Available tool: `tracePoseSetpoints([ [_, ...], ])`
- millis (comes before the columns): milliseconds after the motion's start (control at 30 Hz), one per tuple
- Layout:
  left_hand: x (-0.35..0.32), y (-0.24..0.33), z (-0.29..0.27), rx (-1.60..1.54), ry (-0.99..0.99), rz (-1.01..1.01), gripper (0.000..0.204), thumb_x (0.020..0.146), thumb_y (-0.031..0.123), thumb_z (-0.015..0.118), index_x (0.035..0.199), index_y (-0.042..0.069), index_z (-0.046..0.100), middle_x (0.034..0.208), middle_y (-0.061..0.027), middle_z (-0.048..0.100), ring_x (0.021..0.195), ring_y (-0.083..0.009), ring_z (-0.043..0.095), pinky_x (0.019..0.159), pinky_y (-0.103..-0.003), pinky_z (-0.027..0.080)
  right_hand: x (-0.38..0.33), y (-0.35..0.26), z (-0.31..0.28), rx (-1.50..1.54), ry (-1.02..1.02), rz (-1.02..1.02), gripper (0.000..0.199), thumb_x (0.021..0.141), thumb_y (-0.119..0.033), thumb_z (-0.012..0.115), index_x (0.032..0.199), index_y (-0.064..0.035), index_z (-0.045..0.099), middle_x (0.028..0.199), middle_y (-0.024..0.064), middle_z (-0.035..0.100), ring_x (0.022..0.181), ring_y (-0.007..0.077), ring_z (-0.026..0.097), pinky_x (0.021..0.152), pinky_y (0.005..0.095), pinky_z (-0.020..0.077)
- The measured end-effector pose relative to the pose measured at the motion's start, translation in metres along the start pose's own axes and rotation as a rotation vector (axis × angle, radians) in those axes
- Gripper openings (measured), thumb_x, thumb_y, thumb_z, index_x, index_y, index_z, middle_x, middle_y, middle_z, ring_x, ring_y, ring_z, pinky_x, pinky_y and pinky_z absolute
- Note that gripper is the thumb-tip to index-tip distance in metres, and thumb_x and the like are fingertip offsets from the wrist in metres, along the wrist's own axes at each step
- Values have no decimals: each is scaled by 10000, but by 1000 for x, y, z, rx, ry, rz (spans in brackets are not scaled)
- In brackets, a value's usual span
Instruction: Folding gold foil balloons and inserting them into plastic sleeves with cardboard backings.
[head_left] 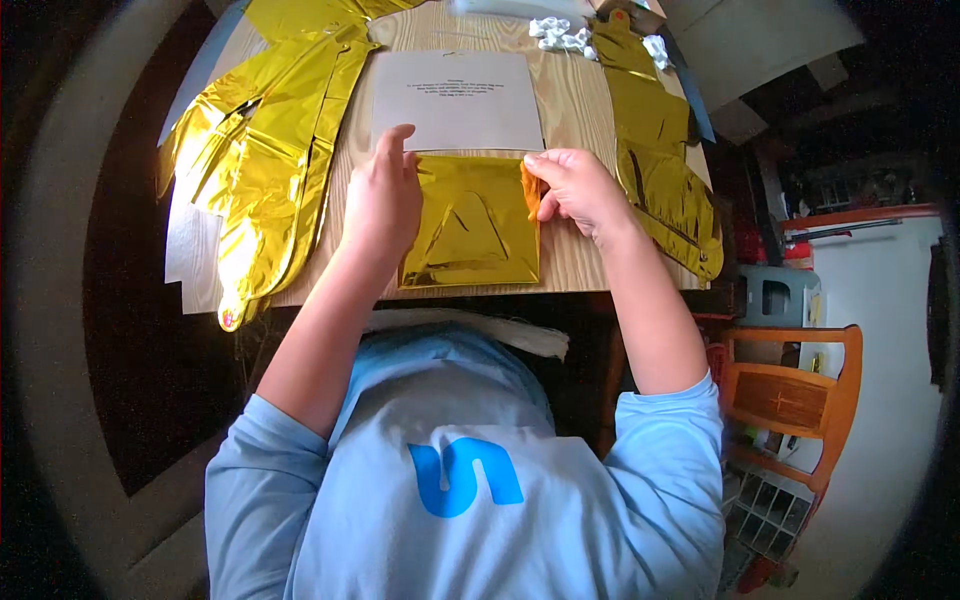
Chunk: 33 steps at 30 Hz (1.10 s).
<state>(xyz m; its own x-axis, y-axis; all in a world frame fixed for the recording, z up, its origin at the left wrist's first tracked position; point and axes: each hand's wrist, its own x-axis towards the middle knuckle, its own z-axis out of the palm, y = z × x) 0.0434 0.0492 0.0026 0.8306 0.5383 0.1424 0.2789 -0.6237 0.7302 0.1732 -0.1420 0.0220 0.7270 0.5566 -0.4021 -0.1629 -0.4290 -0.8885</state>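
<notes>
A flat, folded gold foil piece (470, 225), creased and roughly square, lies at the near edge of the wooden table. My left hand (383, 200) is at its left side, index finger raised and bent, with nothing seen in its grasp; its lower fingers are partly hidden. At the upper right corner of the foil, my right hand (582, 192) pinches a small crumpled orange piece (532, 190) between thumb and fingers. Just beyond the folded foil lies a white rectangular sheet or bag (455, 100) with printed lines on it.
Large gold foil balloons, flat, lie at the left (280, 150) and right (655, 140), hanging over the table's edge. White crumpled bits (560, 37) sit at the far side. A wooden chair (795, 395) and a grey-blue stool (775, 295) stand to the right.
</notes>
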Motion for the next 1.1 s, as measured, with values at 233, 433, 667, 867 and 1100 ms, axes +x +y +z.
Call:
tracePoseSetpoints([
  [233,-5,-9,12,281,69,167,313,961,156,510,1264,83,528,1002,-156,704,905,-372,665,803,-477,485,13,10,-3,-332,96,-44,314,995,-267,571,901,11,683,696,58,659,496,108,565,474,244,452],
  [433,-5,-19,17,497,133,228,296,938,180,519,1224,111,544,946,-111,708,868,-337,677,785,-476,445,3,7,15,-867,339,-296,318,948,-292,592,846,1,660,768,232,652,691,400,651,657,481,514],
  [667,-11,-13,9,543,157,261,255,915,205,565,1152,111,575,1037,-101,645,1016,-314,619,883,-510,427,-10,10,36,-978,488,-373,334,964,-318,559,840,-16,631,806,211,671,751,424,655,665,508,522],
  [867,-46,17,11,402,-22,540,524,921,339,606,1339,35,523,1390,-176,524,1335,-350,449,1127,-541,306,-11,15,40,-1046,519,-410,319,973,-315,543,855,-33,633,843,183,688,764,394,673,674,509,535],
  [1100,-58,0,19,425,-71,487,689,932,514,555,1436,54,457,1495,-249,400,1399,-437,353,1160,-576,232,-12,19,41,-1054,563,-493,248,943,-259,603,849,-30,626,782,175,654,687,360,660,625,464,527],
])
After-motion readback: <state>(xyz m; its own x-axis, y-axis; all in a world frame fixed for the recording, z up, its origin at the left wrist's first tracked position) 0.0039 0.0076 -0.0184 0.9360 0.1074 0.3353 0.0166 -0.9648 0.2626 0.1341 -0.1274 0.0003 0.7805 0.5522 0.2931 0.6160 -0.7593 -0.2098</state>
